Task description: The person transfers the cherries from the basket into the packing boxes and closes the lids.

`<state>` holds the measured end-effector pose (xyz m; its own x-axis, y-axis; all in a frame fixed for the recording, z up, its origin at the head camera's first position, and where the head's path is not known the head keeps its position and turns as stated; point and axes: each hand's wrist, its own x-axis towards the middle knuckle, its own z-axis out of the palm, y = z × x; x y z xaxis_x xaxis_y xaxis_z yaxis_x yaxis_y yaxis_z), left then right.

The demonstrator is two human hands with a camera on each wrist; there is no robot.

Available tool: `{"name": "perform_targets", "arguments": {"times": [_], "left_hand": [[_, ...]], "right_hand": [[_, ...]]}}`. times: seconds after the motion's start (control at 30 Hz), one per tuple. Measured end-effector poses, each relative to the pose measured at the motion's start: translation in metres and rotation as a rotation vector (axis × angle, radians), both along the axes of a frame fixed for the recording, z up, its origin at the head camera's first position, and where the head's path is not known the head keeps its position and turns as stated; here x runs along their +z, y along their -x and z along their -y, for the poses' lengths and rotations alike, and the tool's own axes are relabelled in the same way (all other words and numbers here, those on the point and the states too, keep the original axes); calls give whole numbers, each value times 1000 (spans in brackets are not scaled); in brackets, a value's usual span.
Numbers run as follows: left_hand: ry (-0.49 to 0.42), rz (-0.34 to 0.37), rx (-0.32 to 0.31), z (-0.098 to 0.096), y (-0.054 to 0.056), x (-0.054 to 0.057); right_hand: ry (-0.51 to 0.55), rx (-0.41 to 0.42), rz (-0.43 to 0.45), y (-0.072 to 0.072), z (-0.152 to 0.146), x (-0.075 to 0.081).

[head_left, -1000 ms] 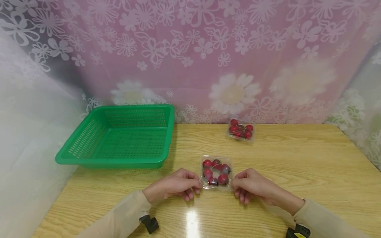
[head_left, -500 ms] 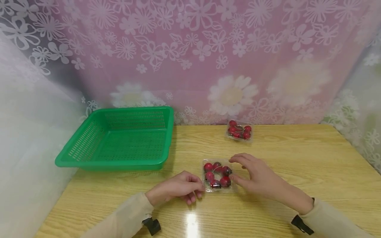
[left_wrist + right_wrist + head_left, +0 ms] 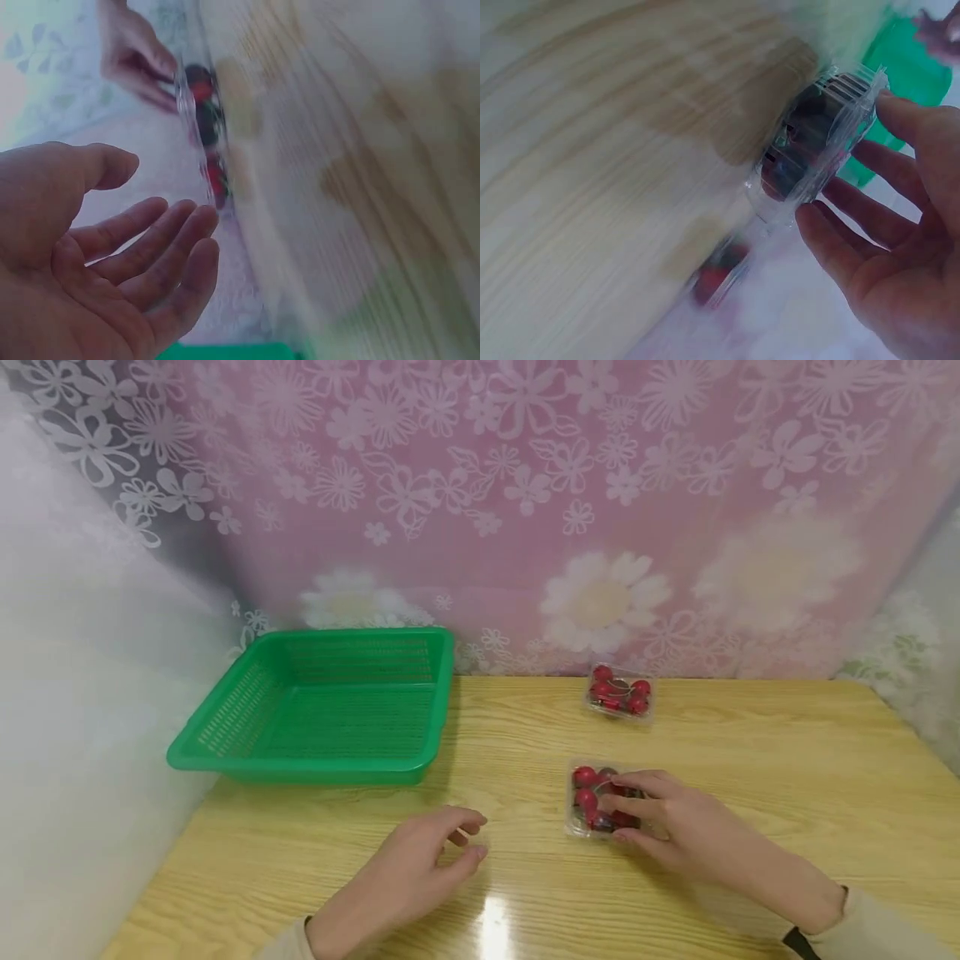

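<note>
A clear plastic box of red cherries [image 3: 587,799] lies on the wooden table in front of me. My right hand [image 3: 690,827] reaches over its right half, the fingertips spread on the lid and the thumb near the front edge. From the right wrist view, the lid of that cherry box [image 3: 810,142] faces the palm, with thumb and fingers touching it, not wrapped round it. To the box's left, my left hand [image 3: 408,872] is apart from it, holding nothing. In the left wrist view the left hand's fingers [image 3: 169,255] are loosely bent.
A second clear box of cherries [image 3: 620,693] sits at the table's back edge. On the left stands a green plastic basket [image 3: 315,766] with slotted sides and nothing in it. Behind the wooden table [image 3: 510,727] hangs a pink flowered curtain [image 3: 465,560].
The near cherry box has shifted to the right. My right hand has moved from beside it to over its lid. My left hand has come off its left edge and drawn back.
</note>
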<state>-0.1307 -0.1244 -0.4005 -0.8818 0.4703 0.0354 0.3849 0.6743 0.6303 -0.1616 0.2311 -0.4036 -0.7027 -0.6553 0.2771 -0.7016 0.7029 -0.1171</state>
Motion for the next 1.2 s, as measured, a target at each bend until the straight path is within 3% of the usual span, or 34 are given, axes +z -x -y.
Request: {"name": "perform_targets", "arguments": {"times": [0.17,0.47,0.63,0.9,1.07,1.2], "left_hand": [[69,-155,82,22,-9,3],[108,-233,103,34,-6,-4],[112,-256,105,37,-1,-8],[147,-252,159,41,4,-13],[183,-265,191,46,3,-16],[226,-336,178,47,-1,-19]], "right_hand": [[30,-87,-58,6,-47,-4],[-15,-197,-36,37,-107,-4],[-61,-224,6,54,-120,-1],[-66,-267,77,74,-131,2],[-17,-271,34,86,-133,-4],[45,-296,-2,79,-128,-10]]}}
